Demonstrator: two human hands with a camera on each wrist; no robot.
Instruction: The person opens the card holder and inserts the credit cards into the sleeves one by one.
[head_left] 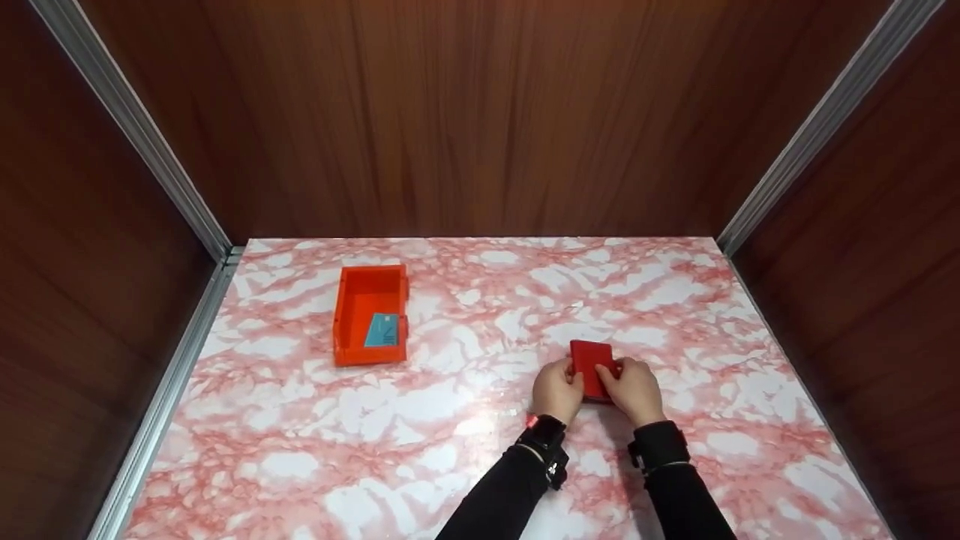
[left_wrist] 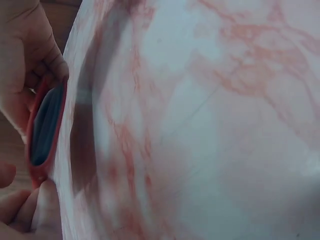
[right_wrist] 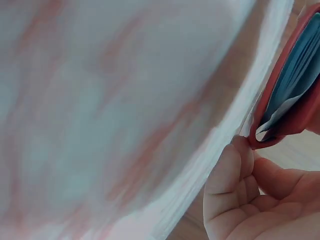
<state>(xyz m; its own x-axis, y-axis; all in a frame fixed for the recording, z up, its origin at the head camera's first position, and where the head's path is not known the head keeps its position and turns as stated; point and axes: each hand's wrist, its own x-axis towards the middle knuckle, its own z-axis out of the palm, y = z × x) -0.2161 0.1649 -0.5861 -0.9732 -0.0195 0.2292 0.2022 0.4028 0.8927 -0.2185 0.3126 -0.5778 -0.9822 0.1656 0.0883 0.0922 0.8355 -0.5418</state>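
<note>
A small red card holder (head_left: 592,366) is held between both hands over the right half of the table. My left hand (head_left: 556,388) grips its left edge, thumb on the near left part. From the other side, my right hand (head_left: 636,390) pinches the right edge, with the thumb laid over the red cover. In the left wrist view, the end of the card holder (left_wrist: 47,127) faces the camera and shows bluish layers between red covers. Those thin blue-grey layers of the card holder (right_wrist: 295,75) also appear in the right wrist view. Some fingers are hidden beneath it.
To the left stands an orange open bin (head_left: 347,315) with a blue card (head_left: 382,331) lying inside near its front. The table (head_left: 450,420) has a red and white marbled top. Brown wood-grain panels (head_left: 480,120) enclose the back and sides, with metal rails at the corners.
</note>
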